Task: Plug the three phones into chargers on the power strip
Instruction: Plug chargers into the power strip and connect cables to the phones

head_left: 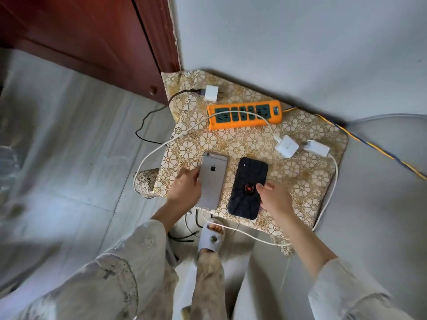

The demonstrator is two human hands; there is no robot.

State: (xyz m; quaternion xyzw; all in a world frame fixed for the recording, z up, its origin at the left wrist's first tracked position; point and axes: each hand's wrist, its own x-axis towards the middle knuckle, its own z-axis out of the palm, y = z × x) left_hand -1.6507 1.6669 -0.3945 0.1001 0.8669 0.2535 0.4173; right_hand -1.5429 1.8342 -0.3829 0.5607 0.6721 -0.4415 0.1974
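An orange power strip [245, 114] with empty green sockets lies at the back of a small table with a gold floral cloth [300, 179]. A silver phone [213, 180] lies face down at the front left, and my left hand [184, 189] grips its left edge. A black phone with a red spider [248, 188] lies face down beside it; my right hand [275, 196] holds its right edge. Three white chargers lie unplugged: one [211, 93] behind the strip with a dark cable, two [287, 146] [316, 147] at the right with white cables. Only two phones show.
A white cable [147, 158] loops off the table's left side and along the front. A blue-yellow cord [369, 144] runs from the strip to the right. A red-brown door [92, 42] stands at the back left. My slippered foot [211, 236] is beneath the table's front edge.
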